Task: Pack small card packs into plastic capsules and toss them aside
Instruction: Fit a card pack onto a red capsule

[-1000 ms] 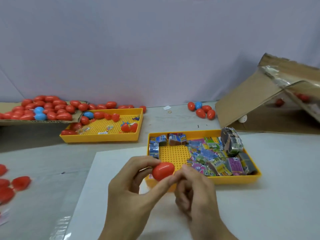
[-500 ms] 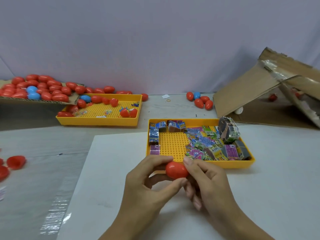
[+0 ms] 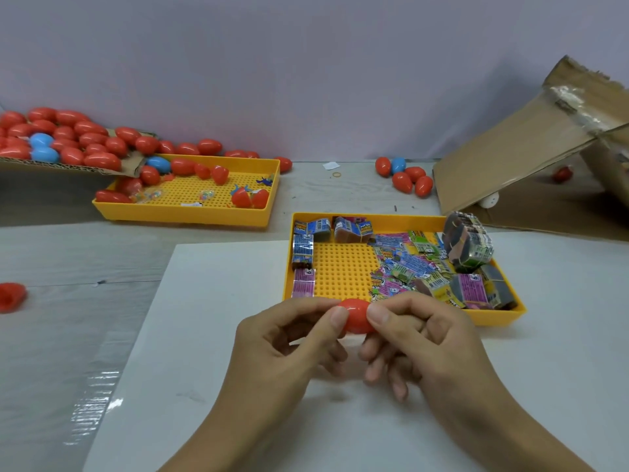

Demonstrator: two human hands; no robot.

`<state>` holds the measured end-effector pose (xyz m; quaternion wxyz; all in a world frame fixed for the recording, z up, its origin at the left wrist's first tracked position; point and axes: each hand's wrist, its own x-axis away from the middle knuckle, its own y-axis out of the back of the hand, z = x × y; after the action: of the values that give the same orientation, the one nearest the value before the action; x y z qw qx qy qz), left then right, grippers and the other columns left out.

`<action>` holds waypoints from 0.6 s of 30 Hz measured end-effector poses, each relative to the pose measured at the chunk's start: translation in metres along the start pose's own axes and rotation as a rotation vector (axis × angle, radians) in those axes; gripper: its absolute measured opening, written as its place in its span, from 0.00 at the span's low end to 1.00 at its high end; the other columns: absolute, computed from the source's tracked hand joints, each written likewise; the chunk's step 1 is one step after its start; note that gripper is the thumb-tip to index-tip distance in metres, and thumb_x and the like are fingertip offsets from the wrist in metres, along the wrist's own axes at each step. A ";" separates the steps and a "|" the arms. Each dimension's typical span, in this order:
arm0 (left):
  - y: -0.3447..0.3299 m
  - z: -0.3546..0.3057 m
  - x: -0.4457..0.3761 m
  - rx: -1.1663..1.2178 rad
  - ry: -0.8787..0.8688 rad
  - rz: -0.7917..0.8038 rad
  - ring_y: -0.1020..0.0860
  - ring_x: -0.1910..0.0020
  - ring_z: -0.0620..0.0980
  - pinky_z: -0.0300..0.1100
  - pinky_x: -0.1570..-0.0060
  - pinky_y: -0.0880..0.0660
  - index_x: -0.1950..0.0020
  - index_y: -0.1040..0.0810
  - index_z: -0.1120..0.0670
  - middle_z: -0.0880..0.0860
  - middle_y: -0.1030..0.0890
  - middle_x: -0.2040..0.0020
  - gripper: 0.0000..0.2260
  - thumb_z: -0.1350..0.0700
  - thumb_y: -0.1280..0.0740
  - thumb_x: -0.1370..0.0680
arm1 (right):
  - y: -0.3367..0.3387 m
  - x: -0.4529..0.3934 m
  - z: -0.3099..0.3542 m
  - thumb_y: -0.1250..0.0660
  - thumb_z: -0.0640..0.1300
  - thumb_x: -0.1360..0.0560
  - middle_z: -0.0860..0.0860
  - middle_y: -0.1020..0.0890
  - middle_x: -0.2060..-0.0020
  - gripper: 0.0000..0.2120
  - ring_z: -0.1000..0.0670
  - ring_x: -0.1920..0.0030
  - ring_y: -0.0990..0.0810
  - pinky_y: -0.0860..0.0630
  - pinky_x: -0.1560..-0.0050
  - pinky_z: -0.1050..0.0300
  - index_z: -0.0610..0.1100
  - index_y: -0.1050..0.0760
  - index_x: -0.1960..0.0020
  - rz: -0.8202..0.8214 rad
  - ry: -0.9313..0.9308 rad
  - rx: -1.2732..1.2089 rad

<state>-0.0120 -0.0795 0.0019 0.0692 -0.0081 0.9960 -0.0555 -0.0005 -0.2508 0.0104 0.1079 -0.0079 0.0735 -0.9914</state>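
Observation:
A red plastic capsule [image 3: 355,316] sits between my two hands, just in front of the near yellow tray [image 3: 343,267]. My left hand [image 3: 289,349] pinches its left end with thumb and fingers. My right hand [image 3: 425,342] pinches its right end the same way. The tray holds several small colourful card packs [image 3: 405,267], and a rubber-banded bundle of packs [image 3: 469,243] stands at its right side. Whether the capsule holds anything is hidden.
A second yellow tray [image 3: 190,212] at the back left holds red capsule halves. A cardboard flat [image 3: 68,165] piled with red and blue capsules overlaps it. More capsules [image 3: 405,177] lie at the back. A tipped cardboard box [image 3: 531,144] stands right. A red half [image 3: 12,296] lies far left.
Both hands have lowered the red capsule toward me and turned it level, each thumb now on one end. The view has tilted downward.

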 end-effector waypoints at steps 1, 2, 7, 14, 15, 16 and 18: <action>0.001 0.000 0.000 0.014 0.010 0.012 0.17 0.68 0.54 0.52 0.65 0.17 0.52 0.13 0.50 0.57 0.17 0.67 0.11 0.49 0.22 0.32 | 0.000 0.000 0.000 0.25 0.51 0.32 0.39 0.17 0.69 0.10 0.44 0.73 0.18 0.30 0.80 0.61 0.45 0.17 0.57 -0.002 0.006 -0.002; 0.003 0.000 -0.001 0.026 0.019 0.020 0.17 0.67 0.55 0.52 0.64 0.17 0.51 0.13 0.51 0.58 0.16 0.65 0.12 0.50 0.22 0.32 | 0.000 -0.001 0.001 0.26 0.51 0.33 0.39 0.17 0.68 0.10 0.44 0.72 0.17 0.29 0.80 0.60 0.46 0.17 0.55 -0.005 0.015 -0.002; 0.006 0.004 -0.002 0.032 -0.079 0.043 0.14 0.57 0.55 0.42 0.56 0.18 0.46 0.14 0.48 0.57 0.14 0.53 0.14 0.59 0.23 0.30 | 0.002 -0.003 0.002 0.25 0.42 0.33 0.42 0.14 0.57 0.14 0.44 0.63 0.15 0.24 0.75 0.58 0.50 0.16 0.48 -0.005 0.086 0.020; 0.005 0.014 -0.003 0.002 -0.284 0.038 0.16 0.48 0.56 0.42 0.52 0.19 0.46 0.15 0.53 0.57 0.18 0.46 0.17 0.70 0.29 0.30 | 0.003 -0.004 0.001 0.28 0.34 0.31 0.44 0.14 0.60 0.15 0.48 0.60 0.14 0.23 0.73 0.58 0.49 0.16 0.49 0.039 0.166 0.068; 0.005 0.015 -0.002 -0.002 -0.290 0.033 0.16 0.48 0.56 0.41 0.52 0.19 0.47 0.15 0.52 0.56 0.18 0.46 0.17 0.70 0.28 0.30 | 0.003 -0.004 0.001 0.28 0.34 0.31 0.44 0.14 0.61 0.15 0.48 0.61 0.15 0.23 0.73 0.58 0.49 0.16 0.49 0.040 0.173 0.076; 0.005 0.015 -0.002 -0.004 -0.293 0.031 0.17 0.48 0.55 0.41 0.52 0.19 0.47 0.15 0.52 0.55 0.18 0.46 0.18 0.70 0.28 0.30 | 0.003 -0.004 0.001 0.28 0.34 0.31 0.44 0.14 0.62 0.15 0.48 0.61 0.15 0.24 0.73 0.58 0.49 0.16 0.49 0.039 0.176 0.083; 0.005 0.015 -0.002 -0.005 -0.288 0.031 0.17 0.47 0.56 0.41 0.52 0.19 0.46 0.15 0.52 0.56 0.18 0.46 0.18 0.70 0.28 0.30 | 0.004 -0.004 0.000 0.28 0.35 0.31 0.43 0.15 0.64 0.15 0.48 0.63 0.16 0.25 0.73 0.59 0.49 0.16 0.48 0.037 0.179 0.092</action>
<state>-0.0079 -0.0757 -0.0132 0.2123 -0.0006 0.9759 -0.0500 0.0046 -0.2534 0.0096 0.1196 0.0871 0.0374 -0.9883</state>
